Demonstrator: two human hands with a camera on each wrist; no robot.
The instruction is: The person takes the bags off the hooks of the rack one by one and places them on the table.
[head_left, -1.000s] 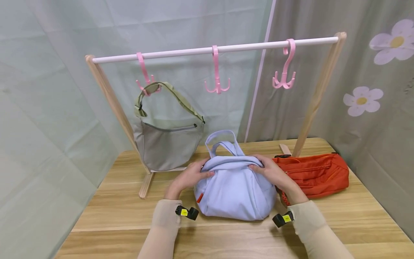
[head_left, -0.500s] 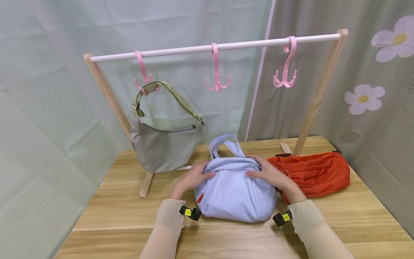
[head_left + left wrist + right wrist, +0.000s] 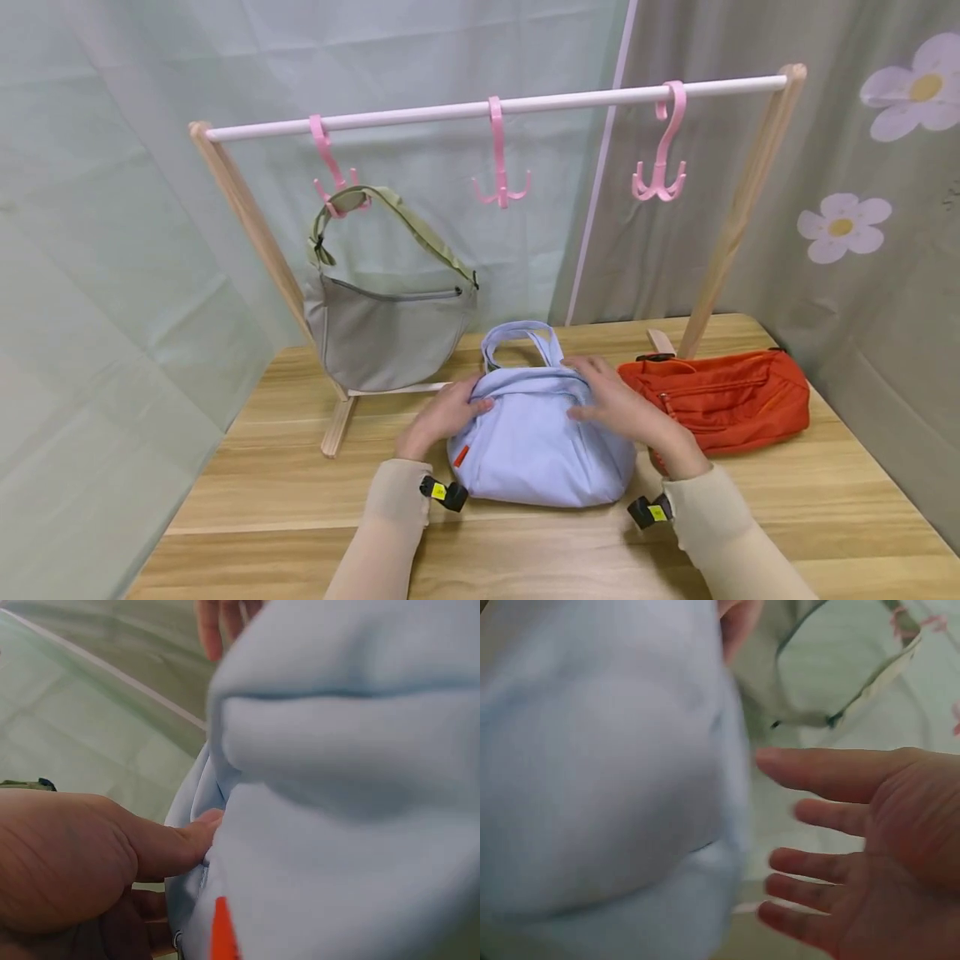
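A light blue handbag [image 3: 540,450] with a small red tag [image 3: 461,456] sits on the wooden table, its handle loops [image 3: 517,329] standing up at the back. My left hand [image 3: 442,412] grips its upper left side, thumb on the front and the other fingers behind the cloth, as the left wrist view shows. At the upper right side is my right hand [image 3: 626,410], its fingers spread. In the right wrist view those fingers [image 3: 806,859] are extended beside the blue cloth [image 3: 615,765], with a gap between them and it.
Behind stands a wooden rack with a white rail [image 3: 420,115] and pink hooks [image 3: 501,167]. A grey shoulder bag [image 3: 390,333] hangs at the left by its green strap. A red bag [image 3: 727,404] lies on the table [image 3: 262,500], right of my right hand. Curtains enclose the back.
My right hand has loosened from the bag's right side, its fingers spreading. The bag's handle loops have sunk lower. My left hand keeps its hold, slightly shifted.
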